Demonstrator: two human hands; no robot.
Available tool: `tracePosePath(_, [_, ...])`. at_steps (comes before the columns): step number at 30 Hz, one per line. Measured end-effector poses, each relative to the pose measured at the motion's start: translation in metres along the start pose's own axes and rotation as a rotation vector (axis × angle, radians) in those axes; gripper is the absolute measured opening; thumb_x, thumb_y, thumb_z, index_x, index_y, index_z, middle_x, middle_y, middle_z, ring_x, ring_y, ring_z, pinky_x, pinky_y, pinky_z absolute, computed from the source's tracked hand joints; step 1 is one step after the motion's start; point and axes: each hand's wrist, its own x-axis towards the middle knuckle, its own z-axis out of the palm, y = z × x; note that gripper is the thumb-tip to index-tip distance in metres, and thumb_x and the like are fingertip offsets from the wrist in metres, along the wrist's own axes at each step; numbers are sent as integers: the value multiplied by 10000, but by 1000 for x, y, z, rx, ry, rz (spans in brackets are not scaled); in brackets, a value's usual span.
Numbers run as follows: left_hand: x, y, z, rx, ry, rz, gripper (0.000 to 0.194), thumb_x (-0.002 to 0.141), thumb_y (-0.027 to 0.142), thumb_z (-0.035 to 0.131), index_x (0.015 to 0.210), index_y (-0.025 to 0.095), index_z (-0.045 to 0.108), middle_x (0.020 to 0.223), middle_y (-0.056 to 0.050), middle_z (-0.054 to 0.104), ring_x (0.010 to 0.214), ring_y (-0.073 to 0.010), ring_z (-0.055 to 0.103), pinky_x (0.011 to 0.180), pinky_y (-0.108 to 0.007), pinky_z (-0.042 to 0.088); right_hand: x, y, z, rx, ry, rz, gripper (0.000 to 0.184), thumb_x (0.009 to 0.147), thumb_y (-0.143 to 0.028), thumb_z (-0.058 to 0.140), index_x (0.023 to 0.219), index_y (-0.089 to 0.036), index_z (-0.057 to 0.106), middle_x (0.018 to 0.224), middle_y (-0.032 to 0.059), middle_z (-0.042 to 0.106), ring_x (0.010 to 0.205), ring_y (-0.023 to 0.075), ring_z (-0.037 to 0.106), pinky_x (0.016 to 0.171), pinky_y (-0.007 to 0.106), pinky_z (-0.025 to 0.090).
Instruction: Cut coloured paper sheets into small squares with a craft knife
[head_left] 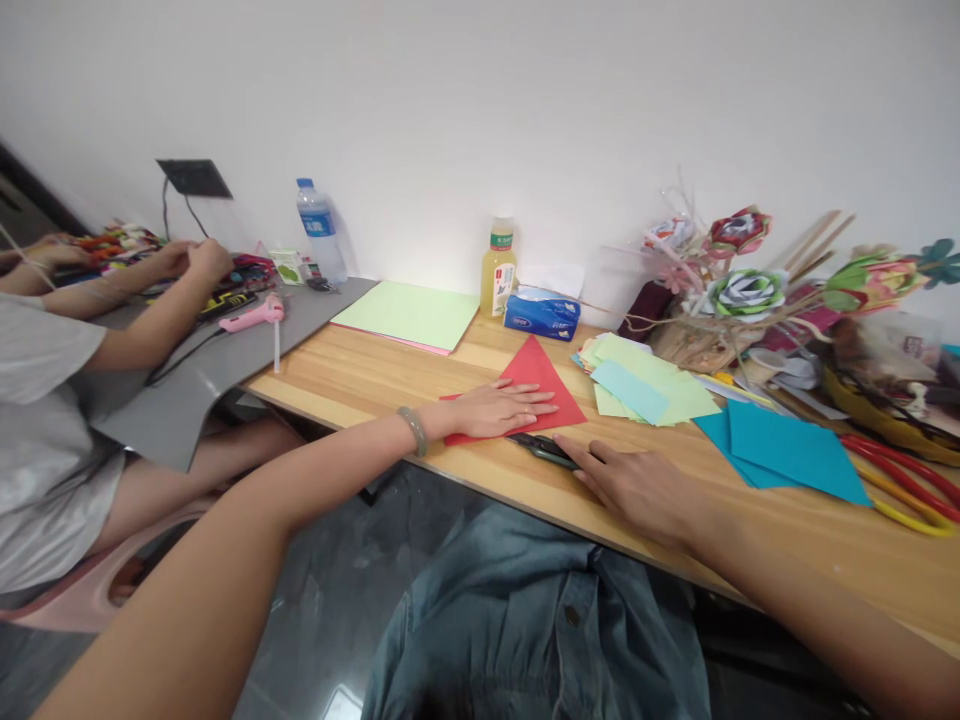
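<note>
My left hand (502, 407) lies flat on a red sheet of paper (534, 365), fingers stretched out to the right. The paper looks folded to a triangle, its peak towards the wall, and the hand hides its middle. At the paper's lower edge is a dark utility knife (546, 450), its tip end touching or just under the paper. My right hand (637, 485) grips the knife's handle end, with the index finger along the top; the fingers partly hide the handle.
Pale green and light-blue paper pieces (649, 385) and teal sheets (795, 450) lie on the right, beside red-handled scissors (900, 475). Paper flowers (746, 290) stand behind. A juice bottle (498, 270), tissue pack (541, 314) and green sheets (409, 315) line the wall. A co-worker sits left, near a pink glue gun (255, 314).
</note>
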Motion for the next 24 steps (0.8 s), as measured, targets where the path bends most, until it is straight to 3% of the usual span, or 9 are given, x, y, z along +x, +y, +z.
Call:
tracePosePath(5, [1,-2,2,0,17,18,471,976,394,140,1432,290,195,1499,58,219,1384,-132,119,1112,-357,67,6,-10,-4,-16,-1,-11,472,958,-355,197,1401,-218,285,1008,103,606,687,208,604,540,292,335])
tracePosePath(24, [2,-4,2,-8,23,17,477,974,412,124,1433,295,188,1493,75,229,1383,-113,112,1115,-340,57,16,-27,-10,-74,23,-50,456,962,-356,223,1389,-212,290,992,85,615,691,209,615,521,291,317])
